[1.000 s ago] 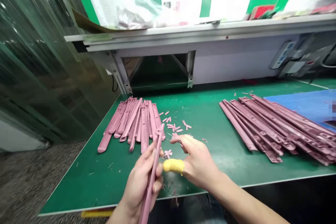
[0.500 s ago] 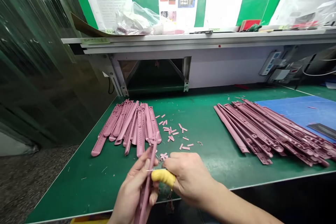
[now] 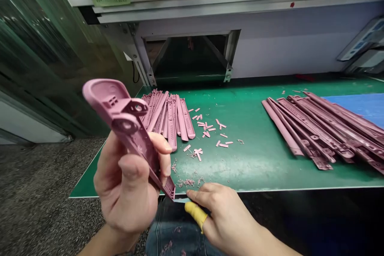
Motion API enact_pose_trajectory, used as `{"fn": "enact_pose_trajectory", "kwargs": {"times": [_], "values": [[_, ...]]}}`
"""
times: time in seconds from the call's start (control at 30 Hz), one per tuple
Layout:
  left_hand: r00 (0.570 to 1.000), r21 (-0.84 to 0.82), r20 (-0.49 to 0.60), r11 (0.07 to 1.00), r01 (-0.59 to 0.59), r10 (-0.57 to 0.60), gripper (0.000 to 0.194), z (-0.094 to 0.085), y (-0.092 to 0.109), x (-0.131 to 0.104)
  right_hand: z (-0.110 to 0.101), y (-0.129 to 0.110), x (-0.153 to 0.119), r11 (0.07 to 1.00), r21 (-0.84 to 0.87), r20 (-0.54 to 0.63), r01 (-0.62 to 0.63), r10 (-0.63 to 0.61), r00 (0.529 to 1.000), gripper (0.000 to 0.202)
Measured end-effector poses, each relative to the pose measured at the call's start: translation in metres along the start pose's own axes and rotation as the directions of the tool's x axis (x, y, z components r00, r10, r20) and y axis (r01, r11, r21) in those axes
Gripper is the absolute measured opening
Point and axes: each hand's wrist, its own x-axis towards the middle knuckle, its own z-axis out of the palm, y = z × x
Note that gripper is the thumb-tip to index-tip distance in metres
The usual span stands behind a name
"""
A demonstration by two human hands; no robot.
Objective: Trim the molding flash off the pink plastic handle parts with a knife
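Note:
A long pink plastic part (image 3: pixel 136 134) is gripped in my left hand (image 3: pixel 129 184), its rounded end raised toward the upper left and its narrow end pointing down. My right hand (image 3: pixel 222 212), with a yellow cover (image 3: pixel 195 214) on the thumb, holds a thin blade (image 3: pixel 181 200). The blade's tip meets the lower end of the pink part. Most of the blade's handle is hidden in my fingers. Small pink shavings (image 3: pixel 189 183) lie on the table edge just beyond my right hand.
Pink parts (image 3: pixel 171 122) are piled on the green table (image 3: pixel 240 106) at the left, with small cut pieces (image 3: pixel 207 126) beside them. Another pile of long pink parts (image 3: pixel 318 128) lies at the right, partly over a blue sheet (image 3: pixel 363 106). A metal shelf (image 3: pixel 210 4) spans the back.
My left hand has lifted and turned the pink part, so its rounded end now shows large at the left. The blade has gone to its lower end. The view has tilted down.

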Motion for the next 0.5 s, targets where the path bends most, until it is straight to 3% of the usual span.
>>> {"fn": "enact_pose_trajectory", "kwargs": {"times": [0.1, 0.2, 0.33, 0.43, 0.5], "values": [[0.997, 0.018, 0.02, 0.997, 0.081, -0.081, 0.013, 0.008, 0.009, -0.006, -0.001, -0.001, 0.004, 0.995, -0.095, -0.032, -0.037, 0.034, 0.999, 0.02], [0.979, 0.007, 0.005, 0.979, 0.202, -0.202, 0.026, 0.009, 0.014, -0.01, -0.001, 0.0, 0.006, 0.988, -0.131, -0.092, -0.082, 0.07, 0.993, 0.018], [0.963, -0.061, 0.037, 0.961, 0.27, -0.268, 0.036, -0.006, 0.014, -0.009, -0.003, 0.004, 0.004, 0.99, -0.12, -0.144, -0.075, 0.057, 0.988, 0.019], [0.975, -0.121, 0.031, 0.967, 0.224, -0.222, 0.033, -0.017, 0.012, 0.004, -0.006, 0.007, 0.002, 0.998, 0.065, -0.163, -0.012, 0.022, 0.986, 0.022], [0.981, -0.174, -0.065, 0.97, 0.168, -0.181, 0.024, -0.021, 0.008, 0.016, -0.005, 0.005, 0.002, 0.957, 0.289, -0.204, 0.039, 0.022, 0.979, 0.019]]}}
